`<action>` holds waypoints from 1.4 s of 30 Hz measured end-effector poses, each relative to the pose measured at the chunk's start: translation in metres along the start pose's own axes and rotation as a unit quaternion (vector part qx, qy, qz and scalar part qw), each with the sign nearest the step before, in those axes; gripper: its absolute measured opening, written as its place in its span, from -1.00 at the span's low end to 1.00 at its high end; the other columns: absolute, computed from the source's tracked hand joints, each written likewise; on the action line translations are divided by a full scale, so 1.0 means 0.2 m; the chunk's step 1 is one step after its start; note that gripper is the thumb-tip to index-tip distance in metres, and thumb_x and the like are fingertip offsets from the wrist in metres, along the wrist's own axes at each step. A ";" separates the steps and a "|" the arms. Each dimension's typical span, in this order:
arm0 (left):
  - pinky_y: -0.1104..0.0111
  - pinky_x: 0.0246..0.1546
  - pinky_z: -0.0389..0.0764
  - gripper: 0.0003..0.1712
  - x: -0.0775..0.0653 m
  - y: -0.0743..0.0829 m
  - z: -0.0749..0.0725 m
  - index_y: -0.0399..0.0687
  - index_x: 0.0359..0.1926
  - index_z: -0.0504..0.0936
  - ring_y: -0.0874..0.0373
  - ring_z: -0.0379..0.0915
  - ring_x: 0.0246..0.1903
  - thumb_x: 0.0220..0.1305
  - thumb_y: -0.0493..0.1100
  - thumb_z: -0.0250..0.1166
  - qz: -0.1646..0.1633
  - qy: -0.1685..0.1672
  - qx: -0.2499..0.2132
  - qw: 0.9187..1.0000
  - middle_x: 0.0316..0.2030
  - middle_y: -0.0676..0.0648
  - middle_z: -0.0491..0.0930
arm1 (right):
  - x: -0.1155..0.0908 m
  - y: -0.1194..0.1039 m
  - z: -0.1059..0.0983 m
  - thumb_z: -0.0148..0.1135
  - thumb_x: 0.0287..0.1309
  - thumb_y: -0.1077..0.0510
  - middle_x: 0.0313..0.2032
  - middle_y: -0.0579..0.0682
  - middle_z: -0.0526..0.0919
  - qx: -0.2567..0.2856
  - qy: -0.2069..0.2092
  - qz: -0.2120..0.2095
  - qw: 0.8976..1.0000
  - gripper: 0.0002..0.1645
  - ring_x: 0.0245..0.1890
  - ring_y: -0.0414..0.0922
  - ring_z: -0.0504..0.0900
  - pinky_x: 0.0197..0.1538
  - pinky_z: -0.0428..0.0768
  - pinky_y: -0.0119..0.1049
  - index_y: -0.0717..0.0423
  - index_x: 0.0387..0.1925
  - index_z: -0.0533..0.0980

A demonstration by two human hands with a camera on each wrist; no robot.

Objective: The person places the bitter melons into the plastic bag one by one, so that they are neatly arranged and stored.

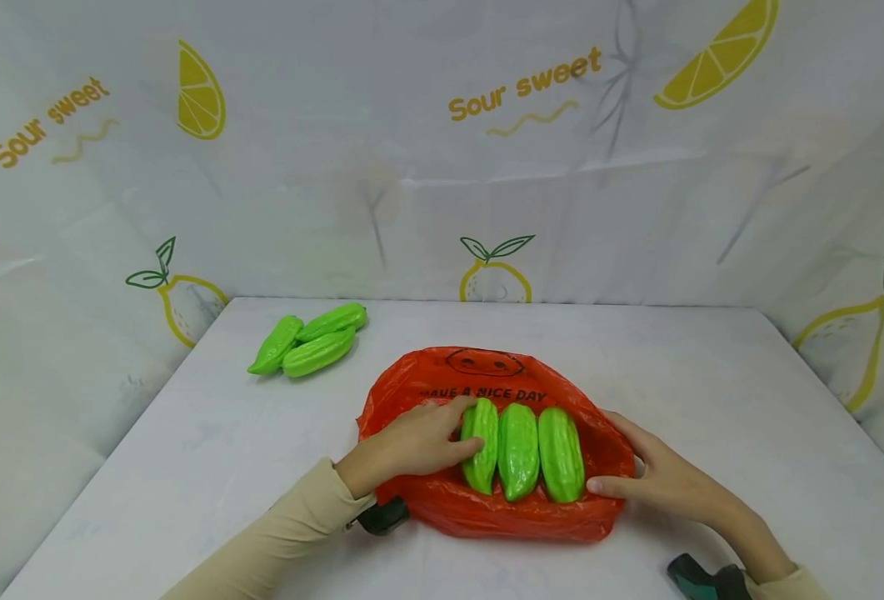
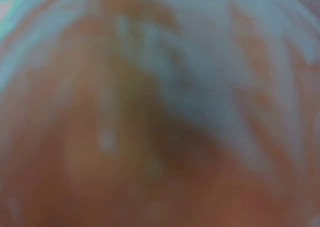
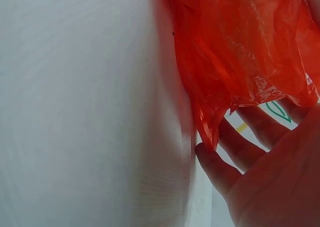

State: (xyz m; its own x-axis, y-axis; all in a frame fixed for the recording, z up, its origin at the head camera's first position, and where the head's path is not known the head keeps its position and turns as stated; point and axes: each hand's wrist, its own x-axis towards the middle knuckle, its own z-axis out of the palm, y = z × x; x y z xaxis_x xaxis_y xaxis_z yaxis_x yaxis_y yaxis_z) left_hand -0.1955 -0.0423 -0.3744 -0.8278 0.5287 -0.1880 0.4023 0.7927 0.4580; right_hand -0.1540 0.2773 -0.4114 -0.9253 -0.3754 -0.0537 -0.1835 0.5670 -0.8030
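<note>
A red plastic bag [image 1: 427, 508] with a printed face and "HAVE A NICE DAY" lies with its mouth spread on the table. Three bright green bitter melons sit side by side in it: a left one [image 1: 481, 471], a middle one [image 1: 518, 454] and a right one [image 1: 561, 457]. My left hand [image 1: 427, 435] reaches over the bag's left side and grips the left bitter melon between thumb and fingers. At the right rim, my right hand [image 1: 662, 475] holds the bag, thumb inside and fingers outside. The left wrist view is a reddish blur.
Three more bitter melons [image 1: 317, 350] lie together at the table's back left. The white table [image 1: 711, 375] ends at a hanging cloth [image 1: 322, 167] printed with lemons. Dark devices are worn near both wrists, the right one [image 1: 704, 579] at the front edge of view.
</note>
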 end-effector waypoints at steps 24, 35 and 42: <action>0.39 -0.18 0.46 -0.20 0.00 -0.01 -0.01 -0.05 0.46 0.27 0.23 0.41 -0.26 0.32 0.15 0.28 0.016 -0.010 0.006 1.000 -0.44 0.12 0.50 | 0.00 0.01 0.00 0.40 0.13 -0.01 0.31 0.24 0.41 0.014 -0.006 0.005 1.000 -0.05 0.24 0.24 0.42 0.05 0.59 0.25 0.12 0.45 0.16; 0.43 -0.29 0.51 -0.36 -0.03 -0.02 -0.06 0.00 0.33 0.42 0.28 0.49 -0.31 0.30 0.04 0.33 0.035 0.027 -0.011 0.999 -0.28 0.07 0.63 | 0.00 0.01 0.00 0.39 0.14 0.01 0.30 0.21 0.42 0.023 -0.009 0.000 1.000 -0.07 0.21 -0.04 0.47 0.04 0.60 0.22 0.10 0.45 0.17; 0.44 -0.36 0.51 -0.49 -0.05 -0.02 -0.10 -0.01 0.22 0.53 0.24 0.52 -0.32 0.28 -0.04 0.36 0.043 0.066 -0.033 0.996 -0.19 0.01 0.67 | 0.00 0.01 0.00 0.39 0.14 0.00 0.30 0.22 0.42 0.018 -0.006 0.000 1.000 -0.07 0.24 0.15 0.44 0.05 0.59 0.25 0.11 0.44 0.17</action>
State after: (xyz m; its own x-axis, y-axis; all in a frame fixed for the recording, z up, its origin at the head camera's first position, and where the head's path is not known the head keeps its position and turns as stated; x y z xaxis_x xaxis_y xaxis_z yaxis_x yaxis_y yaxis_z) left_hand -0.1968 -0.0571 -0.3565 -0.8369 0.5464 -0.0317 0.4517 0.7222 0.5239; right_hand -0.1544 0.2781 -0.4121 -0.9209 -0.3849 -0.0613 -0.1712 0.5407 -0.8236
